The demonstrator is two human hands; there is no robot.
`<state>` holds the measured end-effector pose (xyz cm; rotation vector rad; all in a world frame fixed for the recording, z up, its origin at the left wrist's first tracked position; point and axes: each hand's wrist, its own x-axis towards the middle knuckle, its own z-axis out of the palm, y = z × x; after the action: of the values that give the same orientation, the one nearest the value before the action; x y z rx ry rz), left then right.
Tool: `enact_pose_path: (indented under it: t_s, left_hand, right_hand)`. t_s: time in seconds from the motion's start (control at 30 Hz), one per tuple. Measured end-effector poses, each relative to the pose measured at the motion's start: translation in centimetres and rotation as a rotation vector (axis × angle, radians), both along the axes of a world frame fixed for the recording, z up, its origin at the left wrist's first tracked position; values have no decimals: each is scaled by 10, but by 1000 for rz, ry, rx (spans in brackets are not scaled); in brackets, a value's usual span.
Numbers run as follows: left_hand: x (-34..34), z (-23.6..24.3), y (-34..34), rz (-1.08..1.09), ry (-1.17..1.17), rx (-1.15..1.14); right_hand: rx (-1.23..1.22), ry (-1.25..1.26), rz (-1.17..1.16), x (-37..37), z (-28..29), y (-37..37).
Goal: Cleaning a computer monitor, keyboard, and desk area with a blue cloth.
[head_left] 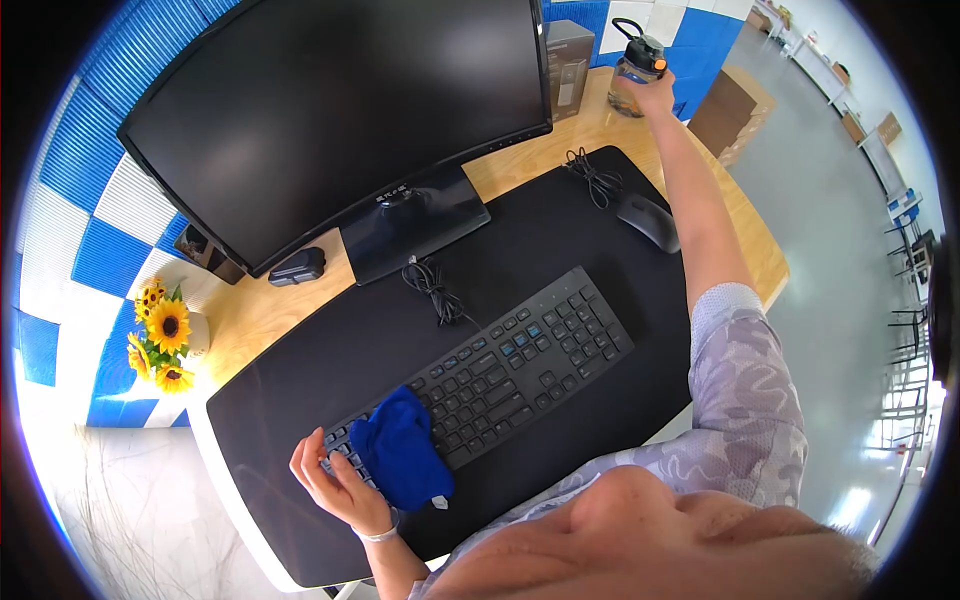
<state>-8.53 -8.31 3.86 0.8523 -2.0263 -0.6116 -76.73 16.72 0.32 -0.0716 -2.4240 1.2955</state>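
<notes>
At the desk's far right corner, my right hand (655, 95) is wrapped around a clear water bottle (624, 98) with a black lid, a carry loop and an orange button. The bottle stands upright, its near side partly covered by my fingers. My left hand (350, 490) is at the left end of a black keyboard (520, 365), fingers and thumb apart with nothing between them. Right beside it, a crumpled blue cloth (405, 455) with a small white tag covers part of the keyboard and the black desk mat (300, 370).
A large monitor (340, 120) stands at the back. A mouse (648, 222) and its bundled cable (595, 182) lie right, the keyboard's cable (435, 290) mid-mat. Potted sunflowers (168, 328) and a small black object (298, 267) sit left. A box (568, 70) stands beside the bottle.
</notes>
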Motion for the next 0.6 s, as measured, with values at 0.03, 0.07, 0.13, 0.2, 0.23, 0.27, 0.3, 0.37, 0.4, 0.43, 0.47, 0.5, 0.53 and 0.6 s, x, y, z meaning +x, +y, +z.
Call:
enact_pose_path:
  t_s: [0.03, 0.07, 0.13, 0.2, 0.23, 0.27, 0.3, 0.37, 0.4, 0.43, 0.47, 0.5, 0.53, 0.6]
  left_hand:
    - [0, 0, 0, -13, 12, 2]
    - [-2, -1, 1, -19, 12, 4]
    - [-4, -4, 3, -42, 38, -14]
    - [-6, -4, 5, -56, 45, -11]
    - [-4, -3, 6, -63, 56, -7]
    - [-2, -2, 8, -61, 69, 2]
    - [-3, -2, 9, -59, 69, 6]
    - [-2, -2, 10, -82, 109, -10]
    - [-2, -1, 12, -95, 125, -3]
    - [-4, 1, 14, -80, 128, -2]
    - [-3, 3, 16, -130, 137, -4]
    - [-1, 4, 17, -180, 148, -5]
    - [3, 6, 19, -185, 141, -11]
    - [3, 8, 23, -225, 152, -19]
  right_hand:
    - [14, -16, -40, 4, 5, 2]
    - [15, -16, -46, 9, 9, 5]
    - [36, -11, -89, 22, 12, 3]
    - [-20, 23, -66, 35, 15, 14]
    - [-75, 60, -37, 45, 21, 18]
    - [-67, 87, -2, 53, 32, 25]
    - [-63, 86, 0, 63, 43, 36]
    - [-156, 136, 220, 82, 58, 58]
    - [-164, 139, 300, 88, 64, 75]
    - [-171, 140, 382, 98, 70, 88]
    - [-175, 170, 429, 134, 86, 86]
    - [-177, 202, 476, 177, 103, 86]
    - [-225, 150, 533, 203, 103, 92]
    - [-238, 35, 603, 263, 112, 116]
